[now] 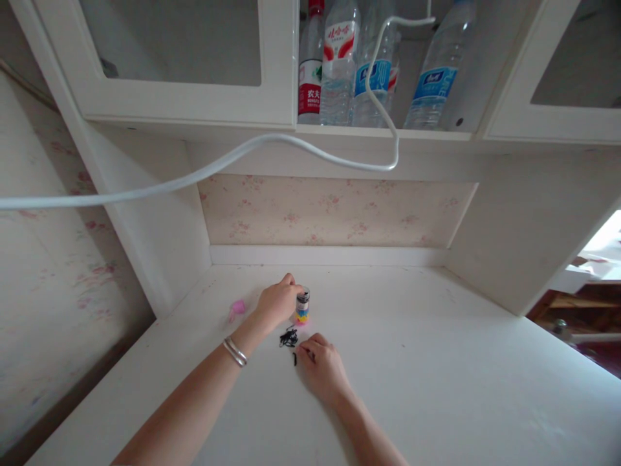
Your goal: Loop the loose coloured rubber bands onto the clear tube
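A small clear jar (302, 306) with bright coloured bands inside stands on the white desk (436, 362). My left hand (276, 302), a silver bracelet on its wrist, is wrapped round the jar's left side. Just in front of the jar lies a little heap of black hair ties (288, 338). My right hand (320, 366) rests on the desk beside that heap, fingertips pinched on a single black hair tie (295, 357).
A pink lid (237, 309) lies on the desk left of the jar. Several water bottles (339, 61) stand on the shelf above. A white cable (204, 171) hangs across the alcove. Cabinet walls close in both sides.
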Action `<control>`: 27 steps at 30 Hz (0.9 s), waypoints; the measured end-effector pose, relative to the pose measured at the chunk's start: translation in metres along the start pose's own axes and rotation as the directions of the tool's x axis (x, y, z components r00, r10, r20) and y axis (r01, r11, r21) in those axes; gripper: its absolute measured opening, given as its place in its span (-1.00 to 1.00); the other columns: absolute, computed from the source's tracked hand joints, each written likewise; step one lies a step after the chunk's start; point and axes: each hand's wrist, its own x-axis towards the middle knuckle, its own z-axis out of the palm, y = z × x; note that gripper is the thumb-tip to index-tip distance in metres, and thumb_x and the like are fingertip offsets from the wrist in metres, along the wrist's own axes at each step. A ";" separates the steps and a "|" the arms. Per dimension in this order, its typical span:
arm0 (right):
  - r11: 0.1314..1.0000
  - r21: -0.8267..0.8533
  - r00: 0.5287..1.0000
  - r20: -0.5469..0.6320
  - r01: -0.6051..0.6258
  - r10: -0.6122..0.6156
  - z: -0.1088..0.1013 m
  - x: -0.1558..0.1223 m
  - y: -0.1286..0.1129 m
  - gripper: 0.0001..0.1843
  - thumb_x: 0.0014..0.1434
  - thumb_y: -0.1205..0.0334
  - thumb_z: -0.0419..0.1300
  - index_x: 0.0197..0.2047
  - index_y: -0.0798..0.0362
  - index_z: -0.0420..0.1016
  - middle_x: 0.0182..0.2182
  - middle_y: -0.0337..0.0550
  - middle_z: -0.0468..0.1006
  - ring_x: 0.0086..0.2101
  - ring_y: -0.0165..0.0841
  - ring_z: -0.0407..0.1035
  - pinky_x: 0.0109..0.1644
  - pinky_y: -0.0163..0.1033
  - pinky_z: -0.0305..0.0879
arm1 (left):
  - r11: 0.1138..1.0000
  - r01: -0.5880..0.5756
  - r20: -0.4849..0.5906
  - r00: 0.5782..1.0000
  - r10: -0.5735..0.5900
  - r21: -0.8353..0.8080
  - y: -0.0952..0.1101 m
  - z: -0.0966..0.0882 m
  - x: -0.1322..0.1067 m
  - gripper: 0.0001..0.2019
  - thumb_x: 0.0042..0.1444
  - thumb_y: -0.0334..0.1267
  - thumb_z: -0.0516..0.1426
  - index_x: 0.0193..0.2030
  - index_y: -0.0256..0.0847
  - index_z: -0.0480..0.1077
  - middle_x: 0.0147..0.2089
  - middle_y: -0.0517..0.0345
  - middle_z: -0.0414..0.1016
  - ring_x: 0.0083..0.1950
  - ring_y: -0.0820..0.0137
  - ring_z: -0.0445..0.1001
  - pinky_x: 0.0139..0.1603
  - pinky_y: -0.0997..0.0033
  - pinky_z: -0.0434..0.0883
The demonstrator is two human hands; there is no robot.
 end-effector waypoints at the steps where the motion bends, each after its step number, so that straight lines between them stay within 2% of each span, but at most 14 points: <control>1: 1.000 0.002 1.000 0.002 0.001 -0.001 0.000 0.000 0.000 -0.71 0.23 0.21 0.01 -0.31 -0.07 0.58 -0.32 -0.22 0.49 -0.34 -0.47 0.36 -0.23 -0.41 0.16 | 1.000 -0.003 -0.007 1.000 0.003 -0.002 0.000 0.000 0.000 -0.63 0.13 -0.41 -0.04 -0.07 0.12 0.44 -0.04 0.21 0.29 -0.25 0.50 0.44 -0.22 0.53 0.30; 11: 0.998 0.060 0.998 -0.050 -0.026 0.029 0.002 0.001 0.002 -0.68 0.23 0.21 -0.02 -0.32 -0.02 0.57 -0.37 -0.22 0.48 -0.40 -0.48 0.33 -0.30 -0.42 0.14 | 1.000 0.003 -0.101 0.995 -0.003 0.001 -0.004 -0.002 0.000 -0.57 0.13 -0.46 -0.08 0.02 0.05 0.38 0.04 0.20 0.31 -0.16 0.44 0.44 -0.15 0.48 0.30; 17: 0.996 0.075 0.997 -0.046 -0.052 0.055 0.005 0.003 0.006 -0.69 0.22 0.19 -0.01 -0.30 0.01 0.56 -0.36 -0.18 0.50 -0.37 -0.44 0.35 -0.26 -0.41 0.16 | 1.000 -0.008 -0.066 0.998 0.008 -0.005 -0.004 -0.002 -0.002 -0.56 0.11 -0.48 -0.07 -0.01 0.07 0.41 0.06 0.23 0.30 -0.17 0.46 0.45 -0.15 0.49 0.30; 23: 0.993 0.101 0.997 -0.044 -0.062 0.067 0.003 0.002 0.004 -0.68 0.20 0.17 -0.02 -0.32 0.00 0.56 -0.36 -0.18 0.53 -0.38 -0.43 0.36 -0.25 -0.40 0.18 | 0.999 0.020 -0.142 0.990 -0.026 -0.042 -0.007 -0.001 -0.009 -0.60 0.14 -0.46 -0.08 -0.01 0.02 0.38 0.06 0.21 0.30 -0.18 0.46 0.45 -0.15 0.49 0.32; 27: 0.987 0.147 0.995 -0.061 -0.069 0.079 0.002 0.004 0.004 -0.66 0.20 0.13 -0.03 -0.31 0.02 0.56 -0.34 -0.16 0.57 -0.37 -0.40 0.39 -0.26 -0.38 0.21 | 0.992 0.021 -0.218 0.975 -0.047 -0.121 -0.014 0.011 -0.025 -0.68 0.17 -0.41 -0.07 -0.02 -0.05 0.37 0.02 0.17 0.32 -0.15 0.45 0.44 -0.09 0.48 0.32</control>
